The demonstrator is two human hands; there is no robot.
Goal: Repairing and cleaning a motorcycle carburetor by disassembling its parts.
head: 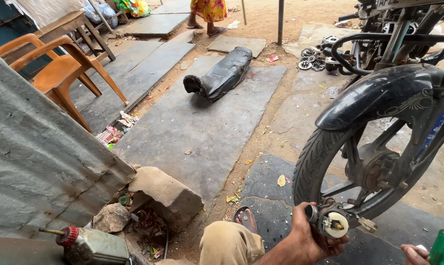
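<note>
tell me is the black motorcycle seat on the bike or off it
Off. The black seat lies by itself on a grey stone slab, apart from the motorcycle at right.

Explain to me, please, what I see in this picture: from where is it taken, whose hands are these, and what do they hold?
The picture comes from a camera worn on a person's head, looking down, so the hands at the bottom are the person's own. The left hand grips a small metal part with a round cream cap. The right hand, partly cut off at the corner, holds a tool with a green handle. In front stands a motorcycle wheel. On the stone slabs lies a black motorcycle seat. At left are an orange plastic chair and an oil can.
</note>
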